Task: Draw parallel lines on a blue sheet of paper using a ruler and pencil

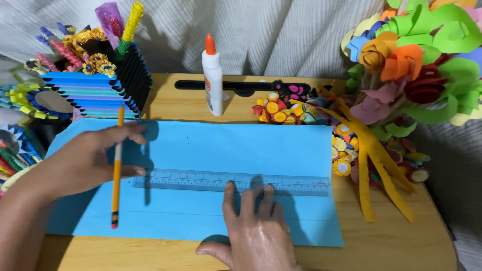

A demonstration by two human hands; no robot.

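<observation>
1. While the left hand (83,160) pinches a yellow pencil (117,168) between thumb and fingers at left of frame, its eraser end hangs low over the blue paper sheet (211,145).
2. Lower centre, the right hand (253,226) lies flat with fingers spread, holding nothing — fingertips pressing the clear ruler (231,181) across the sheet's middle.
3. To rule well, I judge the right hand should press evenly along the ruler so neither end pivots — its left end sits just beside the left fingertips.
4. Flip the pencil tip-down and keep it tight against the ruler's edge.
5. A glue bottle (213,80) stands upright at top centre on the wooden surface (401,241), apart from the sheet.
</observation>
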